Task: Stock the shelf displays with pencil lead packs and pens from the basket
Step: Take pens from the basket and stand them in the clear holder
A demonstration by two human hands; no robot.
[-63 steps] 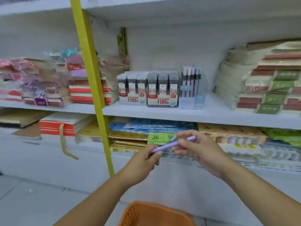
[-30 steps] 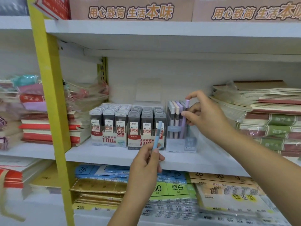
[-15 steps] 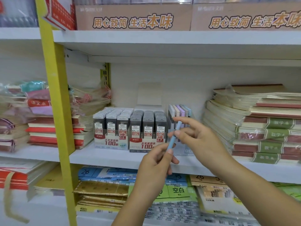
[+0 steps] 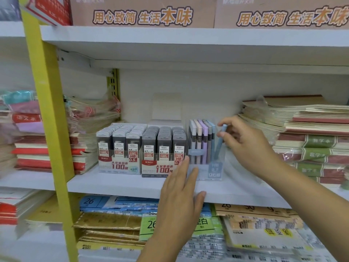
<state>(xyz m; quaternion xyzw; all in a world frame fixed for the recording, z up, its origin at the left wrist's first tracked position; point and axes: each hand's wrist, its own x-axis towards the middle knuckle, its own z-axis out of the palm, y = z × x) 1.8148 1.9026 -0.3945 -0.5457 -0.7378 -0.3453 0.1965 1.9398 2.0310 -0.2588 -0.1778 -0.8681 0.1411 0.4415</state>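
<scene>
The blue pen (image 4: 219, 143) has moved from the left hand (image 4: 181, 197) to the right hand (image 4: 247, 146), which pinches its top and dips it into the clear pen box (image 4: 215, 171), middle of the frame. The left hand is now flat and empty by the box, so I think this pen is nearly stocked.

White shelf boards (image 4: 132, 184); yellow vertical upright post (image 4: 47, 110) at left; white back panel (image 4: 207, 87); slotted yellow bracket rail (image 4: 113, 86); tan lettered cardboard boxes (image 4: 143, 14) on top shelf; soft even light.
</scene>
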